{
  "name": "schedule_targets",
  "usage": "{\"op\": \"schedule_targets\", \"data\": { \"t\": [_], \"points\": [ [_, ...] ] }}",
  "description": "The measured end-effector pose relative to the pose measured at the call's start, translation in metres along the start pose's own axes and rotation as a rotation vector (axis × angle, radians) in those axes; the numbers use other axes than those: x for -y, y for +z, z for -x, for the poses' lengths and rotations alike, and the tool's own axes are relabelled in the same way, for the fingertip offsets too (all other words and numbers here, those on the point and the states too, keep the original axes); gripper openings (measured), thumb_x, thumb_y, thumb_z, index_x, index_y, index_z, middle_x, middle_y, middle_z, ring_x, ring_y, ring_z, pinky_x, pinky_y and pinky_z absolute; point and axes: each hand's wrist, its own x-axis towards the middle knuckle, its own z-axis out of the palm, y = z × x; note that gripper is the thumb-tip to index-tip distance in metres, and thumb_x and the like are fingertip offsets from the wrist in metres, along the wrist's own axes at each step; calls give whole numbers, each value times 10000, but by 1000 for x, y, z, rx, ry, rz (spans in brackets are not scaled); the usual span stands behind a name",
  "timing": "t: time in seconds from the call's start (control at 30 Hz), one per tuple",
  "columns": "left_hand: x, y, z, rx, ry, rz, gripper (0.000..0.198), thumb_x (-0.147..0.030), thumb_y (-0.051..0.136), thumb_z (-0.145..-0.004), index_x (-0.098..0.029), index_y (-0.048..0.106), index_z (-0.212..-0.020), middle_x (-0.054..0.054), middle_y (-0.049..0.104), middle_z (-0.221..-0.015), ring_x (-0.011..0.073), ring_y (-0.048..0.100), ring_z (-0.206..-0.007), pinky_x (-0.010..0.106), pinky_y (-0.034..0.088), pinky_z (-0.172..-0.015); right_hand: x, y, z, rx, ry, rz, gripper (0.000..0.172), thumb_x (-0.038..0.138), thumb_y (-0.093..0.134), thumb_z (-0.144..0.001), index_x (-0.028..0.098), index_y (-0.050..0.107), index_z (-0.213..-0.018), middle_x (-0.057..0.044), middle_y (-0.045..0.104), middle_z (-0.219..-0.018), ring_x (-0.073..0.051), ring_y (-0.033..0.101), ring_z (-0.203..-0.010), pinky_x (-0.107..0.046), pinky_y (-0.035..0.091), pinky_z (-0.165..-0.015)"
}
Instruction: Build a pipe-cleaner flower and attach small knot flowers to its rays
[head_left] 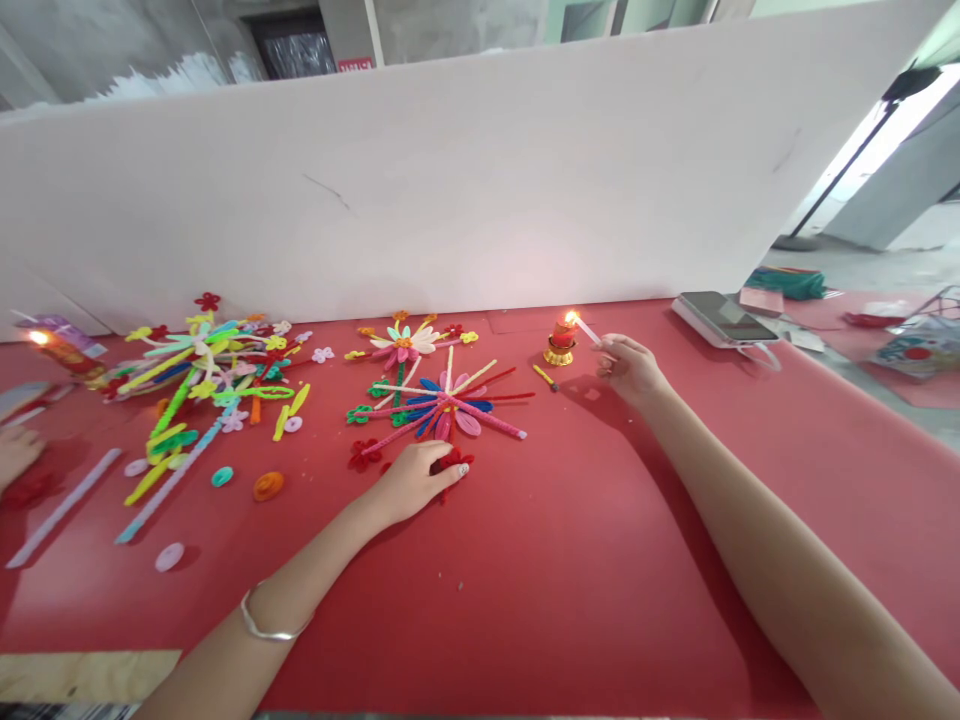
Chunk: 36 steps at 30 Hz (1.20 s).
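Note:
My right hand [630, 368] pinches a thin white glue stick [587, 328], its tip in the flame of a red candle [564, 335] on a gold holder. My left hand [412, 480] is closed on a red pipe-cleaner flower [452, 461], low over the red table [525, 580]. Just beyond it lies a large flower piece [448, 402] with pink, blue, red and cream stems. A smaller white and pink flower [403, 345] is behind that piece. Near the candle lies a short yellow and black stick [545, 377].
A white device [724, 318] with a cable sits at the back right. Colourful pipe-cleaner flowers [202, 350] and coils spread over the left. Another person's hand [19, 452] and a lit candle [60, 352] are at the far left. A white board [450, 190] stands behind.

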Motion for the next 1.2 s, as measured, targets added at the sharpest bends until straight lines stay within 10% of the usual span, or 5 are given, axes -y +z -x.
{"op": "schedule_targets", "data": {
  "t": [1.2],
  "points": [
    [-4, -3, 2, 52, -24, 123, 317, -403, 399, -862, -185, 420, -633, -21, 521, -594, 133, 510, -571, 245, 337, -575, 0, 0, 0, -8, -13, 33, 204, 304, 732, -555, 235, 586, -679, 19, 631, -726, -52, 413, -452, -220, 352, -409]
  ]
}}
